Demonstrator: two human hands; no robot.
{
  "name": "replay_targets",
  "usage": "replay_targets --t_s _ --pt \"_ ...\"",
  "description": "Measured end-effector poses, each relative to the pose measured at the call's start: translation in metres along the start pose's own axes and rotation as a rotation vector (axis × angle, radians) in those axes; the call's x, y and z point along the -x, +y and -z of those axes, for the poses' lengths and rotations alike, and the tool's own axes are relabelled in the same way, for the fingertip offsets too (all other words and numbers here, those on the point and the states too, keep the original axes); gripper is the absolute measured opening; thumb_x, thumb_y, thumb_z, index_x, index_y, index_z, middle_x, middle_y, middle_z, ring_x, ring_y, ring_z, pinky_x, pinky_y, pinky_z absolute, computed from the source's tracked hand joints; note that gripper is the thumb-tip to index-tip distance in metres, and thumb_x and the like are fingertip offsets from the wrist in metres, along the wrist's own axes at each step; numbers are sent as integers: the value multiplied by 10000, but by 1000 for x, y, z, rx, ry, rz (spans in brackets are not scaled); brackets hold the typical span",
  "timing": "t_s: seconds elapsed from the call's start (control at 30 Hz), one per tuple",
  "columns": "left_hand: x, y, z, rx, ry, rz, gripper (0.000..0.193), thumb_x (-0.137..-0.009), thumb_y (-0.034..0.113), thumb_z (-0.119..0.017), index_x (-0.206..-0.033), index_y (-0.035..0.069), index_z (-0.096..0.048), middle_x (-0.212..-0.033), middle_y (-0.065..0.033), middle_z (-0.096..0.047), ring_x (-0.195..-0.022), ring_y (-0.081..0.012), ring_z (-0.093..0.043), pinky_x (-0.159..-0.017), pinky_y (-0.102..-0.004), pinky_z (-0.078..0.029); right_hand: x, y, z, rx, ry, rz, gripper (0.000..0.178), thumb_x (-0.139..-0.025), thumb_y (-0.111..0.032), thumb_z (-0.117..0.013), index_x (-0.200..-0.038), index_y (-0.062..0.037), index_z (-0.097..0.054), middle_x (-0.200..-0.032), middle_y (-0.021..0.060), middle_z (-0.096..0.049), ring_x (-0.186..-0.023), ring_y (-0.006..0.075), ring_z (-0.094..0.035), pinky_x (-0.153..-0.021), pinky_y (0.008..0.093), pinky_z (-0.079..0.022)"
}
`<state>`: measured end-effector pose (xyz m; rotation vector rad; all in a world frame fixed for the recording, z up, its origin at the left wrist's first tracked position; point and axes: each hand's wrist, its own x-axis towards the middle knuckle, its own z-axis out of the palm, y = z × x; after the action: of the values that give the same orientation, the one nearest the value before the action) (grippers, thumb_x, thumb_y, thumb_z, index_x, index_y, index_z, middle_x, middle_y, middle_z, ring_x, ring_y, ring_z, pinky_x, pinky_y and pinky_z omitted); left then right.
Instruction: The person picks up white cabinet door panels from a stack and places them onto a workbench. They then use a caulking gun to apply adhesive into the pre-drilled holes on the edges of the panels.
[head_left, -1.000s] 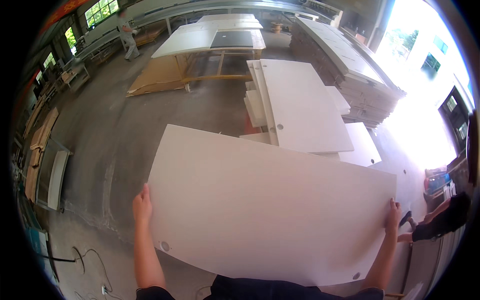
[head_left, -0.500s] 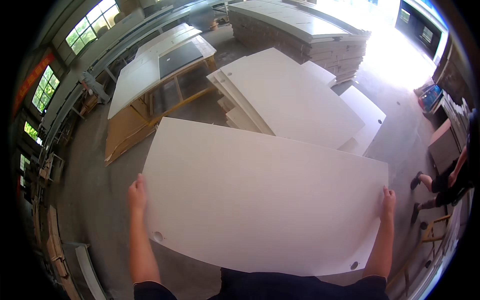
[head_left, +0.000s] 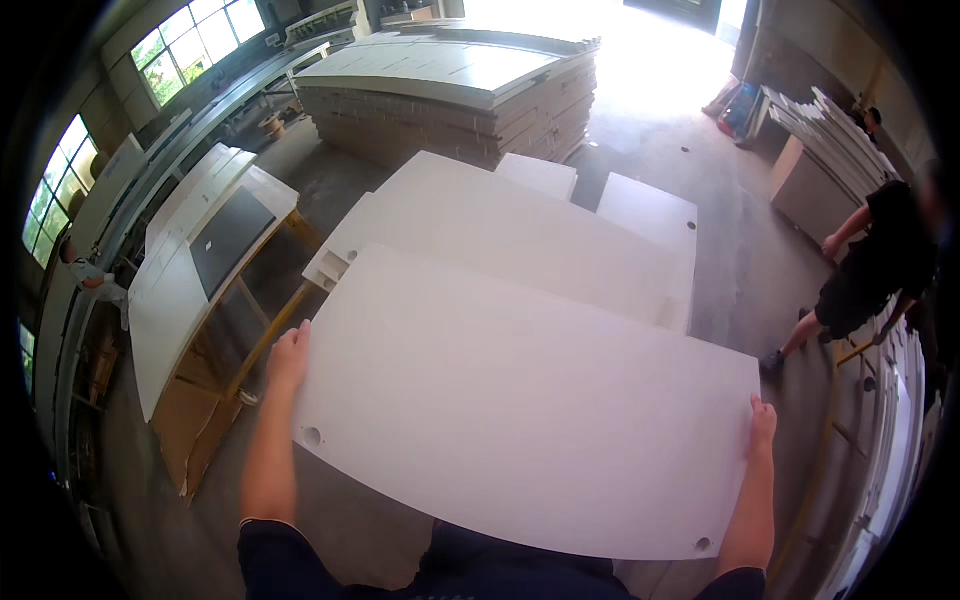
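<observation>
A large white rectangular panel (head_left: pixel 520 420) spans the space in front of my body, with a round hole near each of its two near corners. My left hand (head_left: pixel 288 358) grips its left edge, and my right hand (head_left: pixel 763 425) grips the right edge; the fingers beneath the panel are hidden. Just beyond, a stack of similar white panels (head_left: pixel 500 225) is partly covered by the far edge of the one I hold. Whether the two touch I cannot tell. Two smaller white panel parts (head_left: pixel 650 215) show behind that stack.
A yellow-framed table (head_left: pixel 165 310) bearing white sheets and a dark piece stands at left. A tall pile of panels (head_left: pixel 430 110) is at the back. On the right, a person in dark clothes (head_left: pixel 860 260) walks near leaning panels (head_left: pixel 830 140) and a yellow frame (head_left: pixel 835 420).
My view has swung to the right and I have come closer to the panel stack, still carrying the white panel. The person at right shows more fully now.
</observation>
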<state>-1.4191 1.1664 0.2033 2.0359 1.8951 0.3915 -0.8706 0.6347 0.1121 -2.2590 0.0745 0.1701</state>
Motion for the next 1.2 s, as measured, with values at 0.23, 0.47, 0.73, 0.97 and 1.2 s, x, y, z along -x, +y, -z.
replay_targets --t_s 0.23,0.47,0.73,0.97,1.2 --pt "-178 13 -57 -102 -120 -127 574 -912 527 -350 -1065 41 -615 -1081 -216 -611 -1038 -394 -552 -884 -450 -423 29 -39 -73 -5 68 -70 341 -830 -349 -623 -801 -20 -538 -761 11 -511 -700 113 -428 -624 273 -378" --pt "-284 31 -93 -149 -168 -168 550 -913 522 -332 -1085 63 -583 -1085 -215 -608 -1052 -398 -542 -891 -457 -418 12 -93 -147 29 52 -81 382 -833 -337 -606 -933 28 -552 -871 64 -548 -818 149 -480 -734 304 -406" --pt "-339 43 -115 -184 -176 -205 546 -908 528 -341 -1072 62 -575 -1069 -222 -609 -1041 -405 -543 -891 -466 -415 1 -127 -187 211 95 -34 506 -795 -325 -630 -1129 45 -535 -1091 205 -588 -1021 303 -558 -878 381 -421" --pt "-325 75 -105 -384 -80 -567 429 -871 397 -519 -1082 26 -559 -1088 -183 -561 -1028 -369 -523 -867 -439 -429 69 -173 -204 644 20 191 483 -776 -270 -609 -1166 5 -530 -1120 201 -535 -1050 369 -503 -919 418 -410" --pt "-181 64 -119 94 -243 -796 308 -844 226 -588 -1053 8 -529 -1059 -157 -526 -1046 -334 -471 -902 -417 -381 205 -103 -156 468 205 299 333 -736 -180 -649 -1019 -25 -568 -1031 141 -528 -997 313 -485 -864 388 -415"
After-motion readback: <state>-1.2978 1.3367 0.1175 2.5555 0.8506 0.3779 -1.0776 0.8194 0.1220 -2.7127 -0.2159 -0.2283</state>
